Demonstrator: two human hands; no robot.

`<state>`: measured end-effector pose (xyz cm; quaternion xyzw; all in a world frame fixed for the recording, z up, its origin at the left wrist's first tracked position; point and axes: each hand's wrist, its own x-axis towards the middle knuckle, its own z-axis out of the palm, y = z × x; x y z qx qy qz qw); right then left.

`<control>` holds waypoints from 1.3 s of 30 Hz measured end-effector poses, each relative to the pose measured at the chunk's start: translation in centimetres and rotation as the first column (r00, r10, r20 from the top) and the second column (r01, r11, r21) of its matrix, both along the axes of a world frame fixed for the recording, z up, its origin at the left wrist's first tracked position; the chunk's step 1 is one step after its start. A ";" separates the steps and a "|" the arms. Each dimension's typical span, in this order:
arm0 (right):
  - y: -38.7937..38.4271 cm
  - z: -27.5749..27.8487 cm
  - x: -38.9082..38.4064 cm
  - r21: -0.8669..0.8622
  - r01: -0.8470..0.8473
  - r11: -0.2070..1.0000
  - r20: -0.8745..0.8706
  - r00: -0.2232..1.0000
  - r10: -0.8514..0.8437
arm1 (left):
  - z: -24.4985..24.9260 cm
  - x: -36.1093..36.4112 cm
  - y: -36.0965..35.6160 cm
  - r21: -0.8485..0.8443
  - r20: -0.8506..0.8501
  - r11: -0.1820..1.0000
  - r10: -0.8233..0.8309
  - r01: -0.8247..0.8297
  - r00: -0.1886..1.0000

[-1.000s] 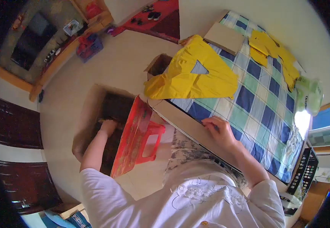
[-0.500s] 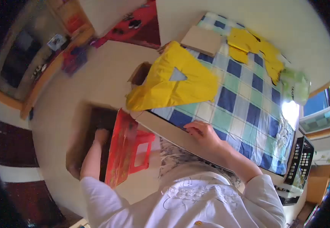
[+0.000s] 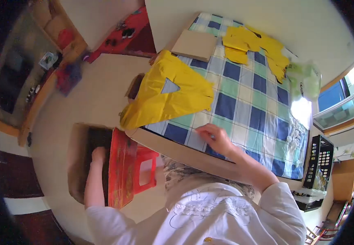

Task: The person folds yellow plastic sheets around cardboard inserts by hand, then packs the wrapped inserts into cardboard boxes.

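My left hand reaches down into an open cardboard box on the floor; its fingers are hidden in the dark inside. Beside that arm stands a red patterned panel, apparently a side of the box. My right hand hovers at the near edge of the checked bed, fingers loosely bent and apart, with nothing visible in them. Just beyond it, a yellow sheet-like piece with a triangular hole drapes over the bed's left edge.
A red plastic stool stands behind the panel. On the bed lie a flat beige board, more yellow pieces and a pale green bag. A black crate is at the right, and a small brown box behind the yellow piece.
The view has shifted, so the bed and yellow pieces appear farther left. My left hand stays inside the box, and my right hand remains near the bed's edge.
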<state>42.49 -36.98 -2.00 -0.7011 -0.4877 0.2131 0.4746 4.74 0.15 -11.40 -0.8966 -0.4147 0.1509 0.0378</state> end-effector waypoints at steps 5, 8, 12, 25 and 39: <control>-1.6 -2.8 4.7 0.039 0.291 0.956 0.033 0.956 -0.293 | 13.1 9.9 -6.3 0.294 0.608 0.955 -0.152 -0.043 0.779; -1.6 -2.3 5.3 0.062 0.344 0.937 0.047 0.937 -0.347 | 16.2 17.6 -13.4 0.130 0.737 0.973 -0.224 0.192 0.638; -1.7 -2.7 5.2 0.065 0.347 0.936 0.092 0.932 -0.352 | 9.0 27.9 -18.0 0.248 0.756 0.773 -0.531 0.584 0.382; 2.2 -1.0 8.4 0.222 0.097 0.970 0.519 0.830 -0.202 | 9.0 36.8 -16.2 -0.448 0.622 0.739 -0.147 0.503 0.769; 2.9 -2.6 9.6 0.211 0.105 0.972 0.477 0.857 -0.196 | 6.1 35.2 -16.6 0.162 0.615 0.645 -0.657 0.746 0.435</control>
